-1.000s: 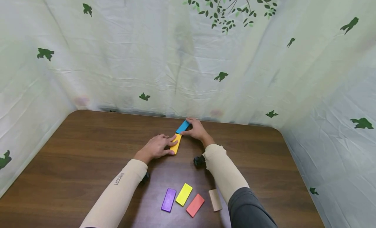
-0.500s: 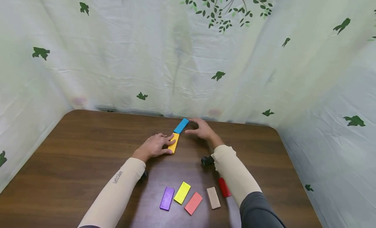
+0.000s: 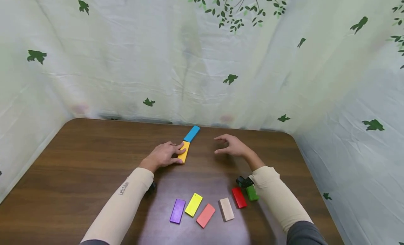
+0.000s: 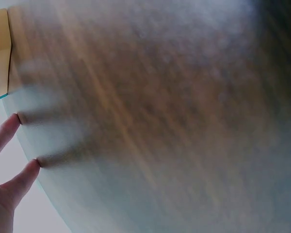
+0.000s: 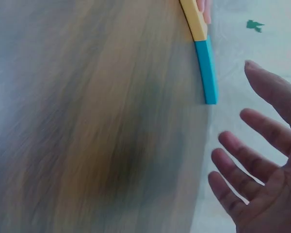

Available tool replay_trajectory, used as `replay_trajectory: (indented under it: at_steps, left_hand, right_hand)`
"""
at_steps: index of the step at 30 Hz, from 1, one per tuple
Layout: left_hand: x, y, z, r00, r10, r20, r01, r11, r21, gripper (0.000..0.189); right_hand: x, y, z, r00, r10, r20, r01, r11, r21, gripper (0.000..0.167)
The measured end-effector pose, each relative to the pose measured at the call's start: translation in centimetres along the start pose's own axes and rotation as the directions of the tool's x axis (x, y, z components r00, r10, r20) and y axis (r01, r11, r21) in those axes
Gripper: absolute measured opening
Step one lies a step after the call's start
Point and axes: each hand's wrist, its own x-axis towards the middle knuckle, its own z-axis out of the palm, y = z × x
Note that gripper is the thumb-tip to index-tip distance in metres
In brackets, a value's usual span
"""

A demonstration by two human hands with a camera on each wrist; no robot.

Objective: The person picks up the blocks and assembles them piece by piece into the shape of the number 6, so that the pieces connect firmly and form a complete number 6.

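Note:
My left hand [image 3: 162, 154] holds an orange-yellow block [image 3: 184, 153] on the wooden table, its thumb by the near end and fingertips over the top. In the left wrist view two more fingertips rest on the table beside that block [image 4: 0, 53]. A blue block [image 3: 192, 133] lies end to end with it, angled toward the table's back edge. To the right of both, my right hand [image 3: 233, 146] is held over the table, apart from the blocks, fingers spread and relaxed with nothing in them. The right wrist view shows its fingers a short gap from the blue block [image 5: 206, 73].
Nearer the body lie a purple block [image 3: 177, 211], a yellow block [image 3: 193, 205], a coral block [image 3: 206, 216], a plain wood block [image 3: 226, 209], a red block [image 3: 239, 198] and a green block [image 3: 251, 193], partly covered by the right wrist's camera. A leaf-printed curtain [image 3: 126, 73] hangs behind the table.
My right hand has let go of the blue block and moved right, away from it. The red and green blocks have come into sight. My left hand stays on the orange-yellow block.

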Motion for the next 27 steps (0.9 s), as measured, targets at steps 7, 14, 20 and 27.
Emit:
replay_trajectory:
  at_steps: [7, 14, 20, 27]
  left_hand:
    - [0.2, -0.1, 0.0, 1.000, -0.016, 0.008, 0.016, 1.000, 0.001, 0.058]
    - [0.5, 0.0, 0.1, 1.000, -0.003, 0.014, 0.002, 1.000, 0.013, 0.058]
    - [0.5, -0.3, 0.3, 1.000, 0.002, 0.014, -0.003, 1.000, 0.017, 0.058]
    - [0.7, -0.5, 0.6, 1.000, 0.016, 0.000, -0.016, 1.000, 0.013, 0.052]
  right_hand:
    - [-3.8, 0.9, -0.8, 0.999, -0.039, -0.002, 0.039, 0.999, -0.008, 0.060]
    - [-8.5, 2.8, -0.5, 1.000, -0.001, -0.027, 0.001, 1.000, -0.013, 0.060]
    - [-11.9, 4.4, 0.7, 0.998, 0.023, -0.059, -0.024, 1.000, -0.015, 0.055]
    - [-14.8, 5.1, 2.4, 0.993, 0.065, -0.095, -0.068, 0.997, -0.023, 0.056]
